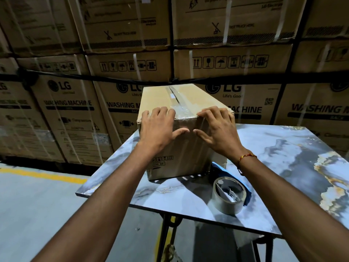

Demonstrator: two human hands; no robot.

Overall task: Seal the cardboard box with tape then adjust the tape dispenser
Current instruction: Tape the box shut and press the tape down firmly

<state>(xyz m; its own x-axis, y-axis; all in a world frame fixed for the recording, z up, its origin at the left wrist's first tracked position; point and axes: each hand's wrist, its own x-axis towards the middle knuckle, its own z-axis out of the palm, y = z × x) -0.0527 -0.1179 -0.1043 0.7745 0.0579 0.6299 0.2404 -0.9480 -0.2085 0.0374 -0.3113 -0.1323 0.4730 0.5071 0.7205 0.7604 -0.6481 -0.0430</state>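
Observation:
A brown cardboard box (pixel 190 97) stands on a marble-patterned table (pixel 283 157). Clear tape (pixel 179 108) runs along its top seam and down over the near edge. My left hand (pixel 158 127) lies flat on the box's near top-left corner, fingers spread, thumb on the front face. My right hand (pixel 217 127) presses the near top-right corner the same way, thumb pointing at the left thumb. A blue tape dispenser with a grey tape roll (pixel 229 195) lies on the table to the right of the box, under my right forearm, touched by neither hand.
A wall of stacked, strapped washing-machine cartons (pixel 71 110) rises just behind the table. The table's near edge (pixel 170 210) juts over a grey floor with a yellow line (pixel 43 174). Black metal table legs (pixel 166 239) show below.

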